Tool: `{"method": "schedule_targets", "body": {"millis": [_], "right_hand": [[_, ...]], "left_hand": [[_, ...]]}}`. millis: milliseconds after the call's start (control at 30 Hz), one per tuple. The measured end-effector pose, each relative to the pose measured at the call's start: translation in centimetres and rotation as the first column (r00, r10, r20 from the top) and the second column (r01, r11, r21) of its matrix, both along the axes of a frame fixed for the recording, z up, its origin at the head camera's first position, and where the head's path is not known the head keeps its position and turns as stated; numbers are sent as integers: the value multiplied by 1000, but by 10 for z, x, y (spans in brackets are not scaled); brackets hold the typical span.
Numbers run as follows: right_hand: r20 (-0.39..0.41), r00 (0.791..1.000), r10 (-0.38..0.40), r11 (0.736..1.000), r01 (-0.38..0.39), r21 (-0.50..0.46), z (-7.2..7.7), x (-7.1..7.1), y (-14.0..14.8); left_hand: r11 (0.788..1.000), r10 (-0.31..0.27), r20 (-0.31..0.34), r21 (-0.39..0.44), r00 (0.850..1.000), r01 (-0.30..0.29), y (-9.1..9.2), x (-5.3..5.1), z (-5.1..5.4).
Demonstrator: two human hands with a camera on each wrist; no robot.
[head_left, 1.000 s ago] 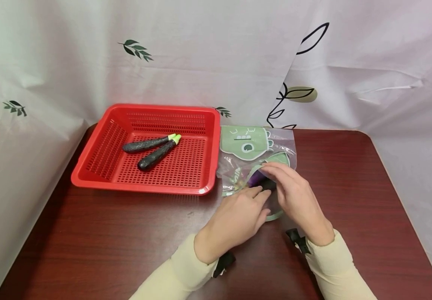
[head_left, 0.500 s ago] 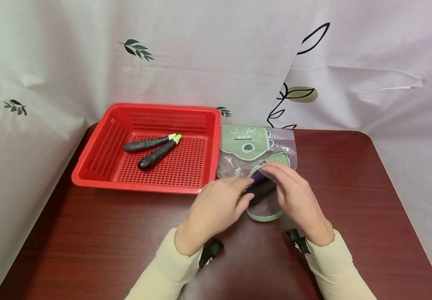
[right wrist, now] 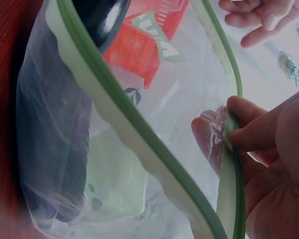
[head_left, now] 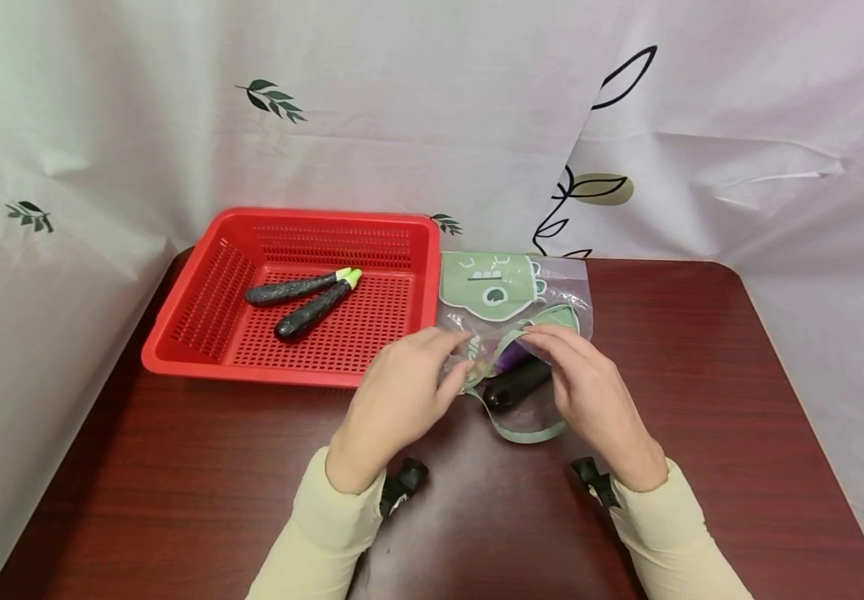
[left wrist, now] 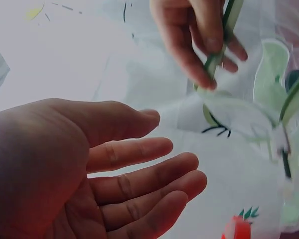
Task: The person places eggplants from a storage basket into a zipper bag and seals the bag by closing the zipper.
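A clear zip bag (head_left: 487, 287) with a green cartoon print lies on the table, its mouth gaping toward me. Inside it rests a dark eggplant (head_left: 517, 385), with something purple beside it. My right hand (head_left: 596, 400) pinches the bag's green zip rim (right wrist: 229, 164) between thumb and fingers, as the right wrist view shows. My left hand (head_left: 397, 392) hovers by the bag's left side, near the red basket. In the left wrist view the left hand (left wrist: 45, 149) has loosely extended fingers and holds nothing.
A red perforated basket (head_left: 252, 372) stands left of the bag. Two dark eggplants (head_left: 317, 308) with pale green ends lie in it. Behind the brown table (head_left: 701, 417) hangs a white cloth (head_left: 402, 125) with leaf prints.
My left hand has drawn back leftward from the bag's mouth toward the basket, uncovering the eggplant's near end. The right hand stays in place on the rim.
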State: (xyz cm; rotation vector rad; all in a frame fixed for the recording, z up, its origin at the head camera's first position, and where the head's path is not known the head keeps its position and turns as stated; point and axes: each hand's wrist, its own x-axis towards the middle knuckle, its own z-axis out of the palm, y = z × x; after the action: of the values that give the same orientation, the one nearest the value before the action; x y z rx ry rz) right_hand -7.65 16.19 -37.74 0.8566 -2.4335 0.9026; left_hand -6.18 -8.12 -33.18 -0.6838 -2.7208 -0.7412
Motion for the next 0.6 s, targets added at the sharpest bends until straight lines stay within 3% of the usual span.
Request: {"method": "schedule_targets", "body": {"millis": [233,600], "right_hand": [[-26,1000,5,1000,-6,-18,-1,-1,-1],[3,1000,1,1000,-1,8,1,0,0]], "left_hand": [[995,91,29,31,995,-92,-15,-8,2],[977,195,84,65,977,-201,-35,-16,0]]}}
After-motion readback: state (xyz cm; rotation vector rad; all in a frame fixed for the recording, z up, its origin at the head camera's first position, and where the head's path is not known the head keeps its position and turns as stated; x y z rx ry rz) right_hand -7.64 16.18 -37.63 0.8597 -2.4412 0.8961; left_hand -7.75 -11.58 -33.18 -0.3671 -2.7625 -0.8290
